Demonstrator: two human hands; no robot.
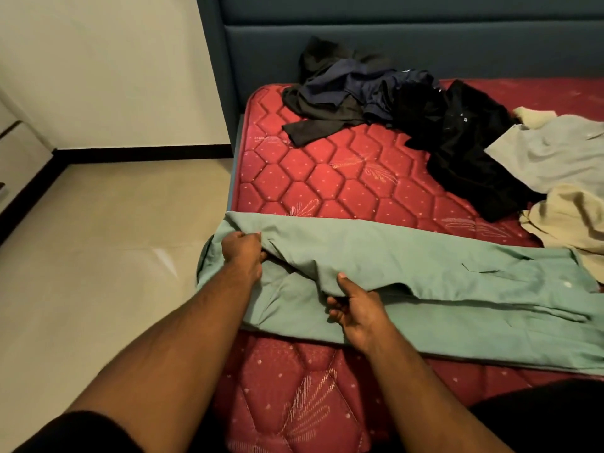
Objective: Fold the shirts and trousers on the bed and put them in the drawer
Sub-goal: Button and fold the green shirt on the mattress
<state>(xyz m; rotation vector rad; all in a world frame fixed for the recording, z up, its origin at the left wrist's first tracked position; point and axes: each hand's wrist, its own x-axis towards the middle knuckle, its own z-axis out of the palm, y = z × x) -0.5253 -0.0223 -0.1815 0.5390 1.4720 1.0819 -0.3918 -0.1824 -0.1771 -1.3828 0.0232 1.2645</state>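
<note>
Two hands (pixel 243 253) (pixel 354 307) pinch one green trousers (pixel 425 256)

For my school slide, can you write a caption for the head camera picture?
Both hands, left hand and right hand, grip green trousers spread on a red mattress.

We find no readable text, labels, brands or numbers. The red quilted mattress (pixel 327 178) carries only stitched leaf motifs and dots, no lettering. A small pale mark on the navy garment (pixel 356 83) in the pile is too small for us to read.
</note>
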